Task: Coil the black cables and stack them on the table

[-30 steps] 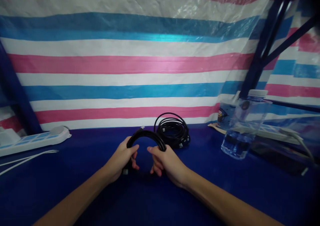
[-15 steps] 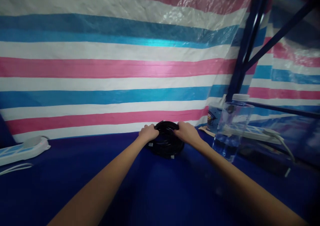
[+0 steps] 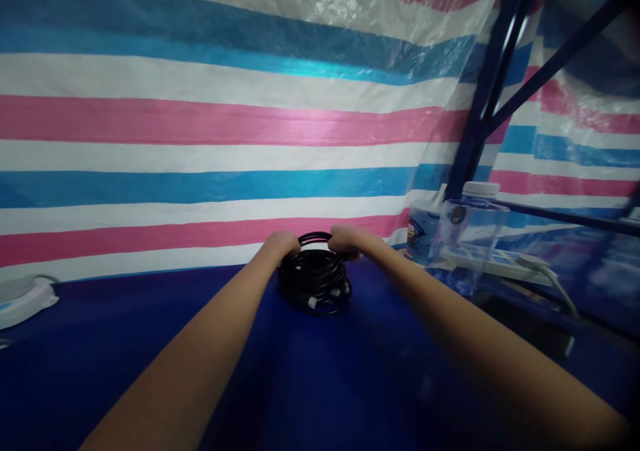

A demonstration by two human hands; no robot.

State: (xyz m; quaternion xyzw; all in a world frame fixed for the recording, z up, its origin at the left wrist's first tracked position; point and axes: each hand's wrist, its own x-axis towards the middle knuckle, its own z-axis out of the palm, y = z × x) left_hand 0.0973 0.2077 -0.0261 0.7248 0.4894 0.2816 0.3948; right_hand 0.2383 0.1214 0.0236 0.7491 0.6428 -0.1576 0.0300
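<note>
1. My left hand (image 3: pixel 285 244): a second ago in front of the cable pile, nearer me; now at its far left edge, closed on the cable loop.
2. My right hand (image 3: pixel 344 239): likewise shifted forward, from near me to the far right edge, closed on the same loop.
3. Cable loop (image 3: pixel 315 236), black: half a second ago down over the pile; now arched above its far rim.
4. Cable pile (image 3: pixel 314 274): now showing in front of my hands.
5. Left power strip (image 3: pixel 23 310), white: now mostly outside my view.
</note>
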